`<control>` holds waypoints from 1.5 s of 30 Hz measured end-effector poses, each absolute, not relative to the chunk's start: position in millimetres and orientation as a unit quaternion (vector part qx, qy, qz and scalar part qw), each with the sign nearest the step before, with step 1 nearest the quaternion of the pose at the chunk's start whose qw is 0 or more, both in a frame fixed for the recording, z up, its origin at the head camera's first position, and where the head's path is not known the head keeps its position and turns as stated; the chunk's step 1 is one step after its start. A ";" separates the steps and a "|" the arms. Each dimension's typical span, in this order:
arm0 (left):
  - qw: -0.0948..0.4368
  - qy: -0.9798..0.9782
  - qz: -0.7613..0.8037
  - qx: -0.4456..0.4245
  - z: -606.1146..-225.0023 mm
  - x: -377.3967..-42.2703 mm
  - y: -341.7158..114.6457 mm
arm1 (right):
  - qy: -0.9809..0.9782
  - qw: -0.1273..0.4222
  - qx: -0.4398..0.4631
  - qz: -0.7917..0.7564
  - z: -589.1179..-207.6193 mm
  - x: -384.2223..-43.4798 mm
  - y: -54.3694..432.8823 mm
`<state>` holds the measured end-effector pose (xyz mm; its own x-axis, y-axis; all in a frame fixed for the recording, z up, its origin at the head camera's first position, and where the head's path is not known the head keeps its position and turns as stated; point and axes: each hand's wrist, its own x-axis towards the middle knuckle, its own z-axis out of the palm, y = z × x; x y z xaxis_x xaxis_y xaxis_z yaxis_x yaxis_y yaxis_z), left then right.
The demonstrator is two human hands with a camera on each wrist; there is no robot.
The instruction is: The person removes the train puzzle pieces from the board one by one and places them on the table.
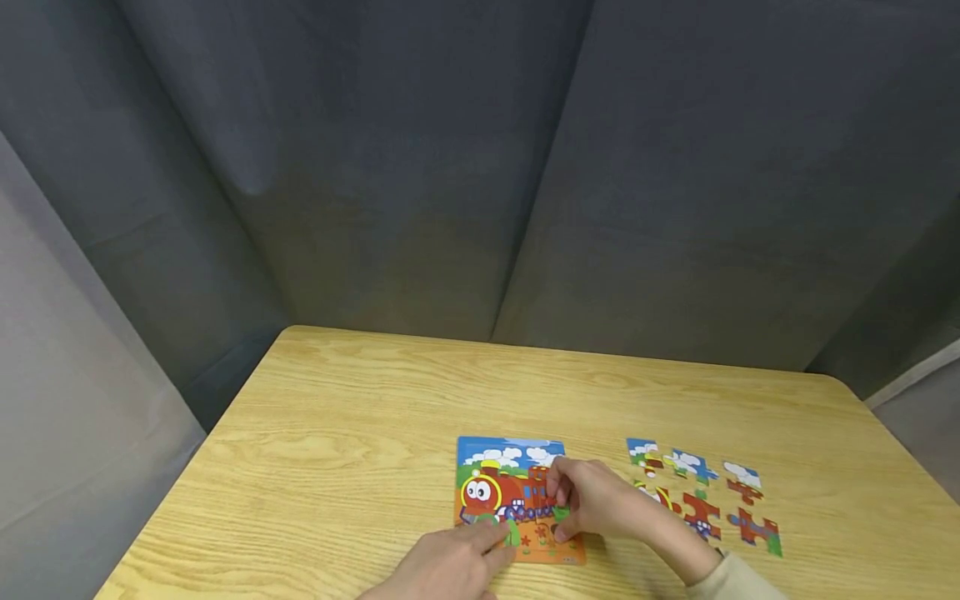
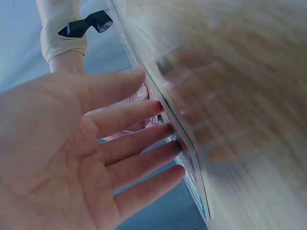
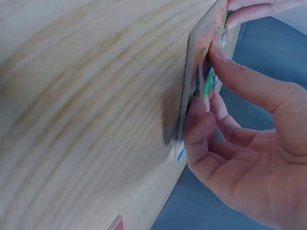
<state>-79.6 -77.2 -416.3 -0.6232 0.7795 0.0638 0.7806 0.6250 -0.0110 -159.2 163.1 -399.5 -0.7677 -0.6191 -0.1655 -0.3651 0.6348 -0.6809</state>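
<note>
A train jigsaw puzzle in a flat board (image 1: 542, 558) lies near the table's front, a red engine with big eyes on it. My left hand (image 1: 448, 568) reaches in from the lower left, its extended fingertips resting on the green and orange lower part of the picture. Over the board's right side, my right hand (image 1: 600, 500) pinches a puzzle piece (image 3: 209, 81) with green on it between thumb and fingers. In the right wrist view the piece is slightly tilted against the board, and the fingers partly hide it. The left wrist view shows the left palm (image 2: 62, 148) and spread fingers.
Right of the board lie several loose puzzle pieces, among them a blue sky piece (image 1: 692, 463), a red train piece (image 1: 702, 515) and a red-and-green piece (image 1: 756, 533). The right forearm overlaps some of them. Grey curtains (image 1: 420, 167) hang behind the wooden table (image 1: 337, 450).
</note>
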 end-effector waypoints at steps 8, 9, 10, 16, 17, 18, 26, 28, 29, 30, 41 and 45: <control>0.030 -0.902 -0.013 -0.431 -415.9 -80.1 -76.9 | 0.862 0.210 -0.282 -0.364 -396.5 -159.9 167.9; 0.028 -0.902 -0.015 -0.431 -416.0 -80.3 -76.9 | 0.858 0.215 -0.280 -0.374 -396.3 -160.0 168.9; 0.029 -0.901 -0.018 -0.433 -416.0 -80.4 -76.9 | 0.852 0.217 -0.283 -0.382 -396.2 -160.0 170.2; 0.051 -0.892 -0.036 -0.447 -417.0 -80.5 -77.7 | 0.824 0.211 -0.300 -0.431 -396.5 -158.7 181.3; 0.053 -0.892 -0.037 -0.448 -417.2 -80.6 -78.0 | 0.820 0.206 -0.304 -0.438 -396.9 -158.3 183.8; 0.055 -0.891 -0.037 -0.449 -417.4 -80.6 -78.2 | 0.816 0.203 -0.308 -0.446 -397.3 -157.9 186.8; 0.067 -0.887 -0.056 -0.453 -419.5 -80.9 -80.5 | 0.775 0.202 -0.328 -0.500 -400.0 -155.2 233.2; 0.072 -0.886 -0.057 -0.454 -420.4 -81.0 -80.8 | 0.774 0.206 -0.321 -0.506 -399.5 -152.8 249.4; 0.071 -0.886 -0.057 -0.455 -420.4 -81.0 -81.0 | 0.774 0.209 -0.315 -0.507 -398.9 -151.2 258.1; 0.070 -0.886 -0.058 -0.455 -420.3 -80.9 -81.2 | 0.778 0.210 -0.307 -0.507 -398.0 -149.3 266.6; 0.061 -0.888 -0.062 -0.452 -419.0 -80.8 -81.5 | 0.815 0.272 -0.198 -0.472 -398.3 -130.3 355.2; 0.056 -0.889 -0.062 -0.450 -419.1 -81.1 -81.6 | 0.812 0.313 -0.131 -0.474 -400.5 -120.5 375.2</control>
